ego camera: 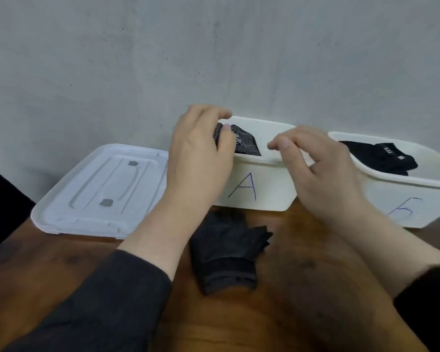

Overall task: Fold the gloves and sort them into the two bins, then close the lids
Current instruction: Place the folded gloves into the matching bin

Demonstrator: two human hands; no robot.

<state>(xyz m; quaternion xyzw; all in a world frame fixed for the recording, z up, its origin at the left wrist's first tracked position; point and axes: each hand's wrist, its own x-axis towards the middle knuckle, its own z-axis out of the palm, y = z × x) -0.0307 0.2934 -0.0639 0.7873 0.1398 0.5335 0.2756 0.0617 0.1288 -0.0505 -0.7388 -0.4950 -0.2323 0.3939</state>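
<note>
Two white bins stand against the wall. The bin marked A (264,189) holds a black dotted glove (244,144). My left hand (201,158) is over its left end, thumb and fingers pinching that glove. My right hand (320,168) hovers over the bin's right end, fingers loosely curled and holding nothing. The bin marked B (417,199) on the right holds black gloves (381,156). A folded dark grey glove (226,252) lies on the wooden table (61,270) between my forearms.
A white lid (99,191) lies flat on the table left of bin A. A grey wall (214,47) rises right behind the bins. A dark object (0,204) is at the left edge.
</note>
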